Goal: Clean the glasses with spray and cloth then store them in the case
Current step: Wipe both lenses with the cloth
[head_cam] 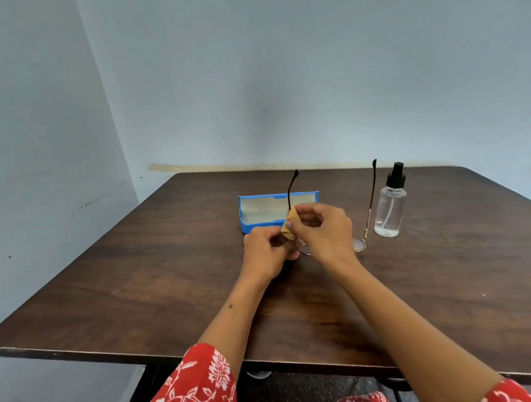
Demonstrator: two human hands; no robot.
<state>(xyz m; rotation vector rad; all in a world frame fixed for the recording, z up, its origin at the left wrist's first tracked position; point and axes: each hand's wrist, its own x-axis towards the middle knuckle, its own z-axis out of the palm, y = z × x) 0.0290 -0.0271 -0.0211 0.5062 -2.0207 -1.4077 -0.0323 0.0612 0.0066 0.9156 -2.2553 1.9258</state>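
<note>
Dark wood table point(137, 297) carries an open blue case point(249, 217) and, to its right, a clear spray bottle point(390, 210). Both hands meet at the middle, just in front of the case. The glasses point(369, 210) are held there, lenses low, temple arms pointing up and away. The left hand point(267, 251) grips the frame's left side; the right hand point(320, 231) pinches a tan cloth point(289, 224) around the left temple, right at its fingertips.
</note>
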